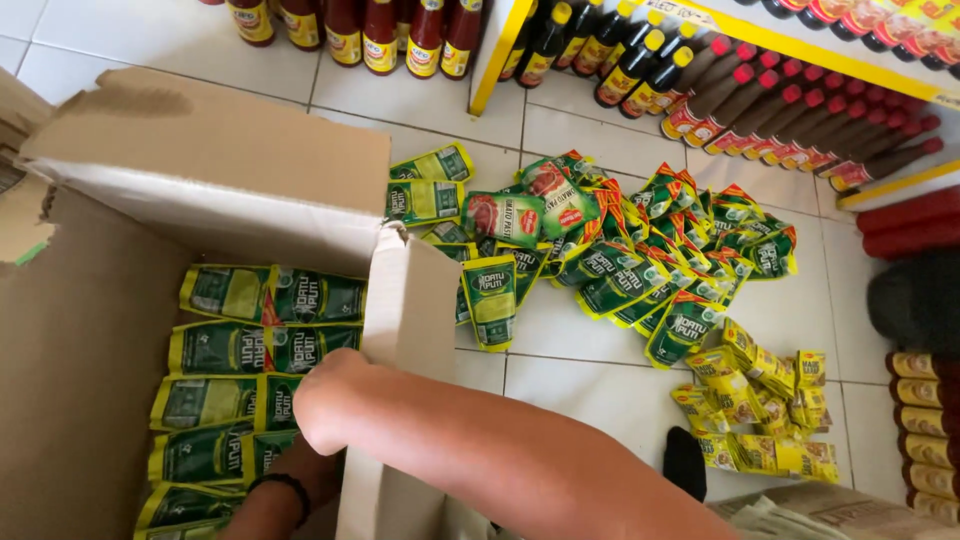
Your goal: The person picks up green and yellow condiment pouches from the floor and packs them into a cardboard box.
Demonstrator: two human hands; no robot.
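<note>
floor: pale square tiles [590, 395] with grey grout lines; it carries everything in view.
box: a large open cardboard box [90, 340] stands on the floor at the left, its flaps raised; one flap [400, 330] stands upright between the box's inside and the tiles.
packed pouches: green and yellow pouches [245, 345] lie flat in overlapping rows inside the box, filling its visible bottom.
loose pouches: a heap of green pouches [640, 255] lies scattered on the tiles to the right of the box, some with red tops; one pouch [490, 300] stands just beside the upright flap.
yellow sachets: a smaller pile of yellow sachets [765, 410] lies on the tiles nearer the lower right, apart from the green heap.
shelving: a yellow-edged shelf [800, 45] at the top right holds dark bottles with yellow and red caps lying tilted; red sauce bottles [380, 30] stand on the floor along the top edge.
arms: two bare forearms reach into the box from below; one wears a dark wristband [285, 487].
grip: both hands are hidden behind the flap and the forearms; whether either is clenched or released I cannot tell.
</note>
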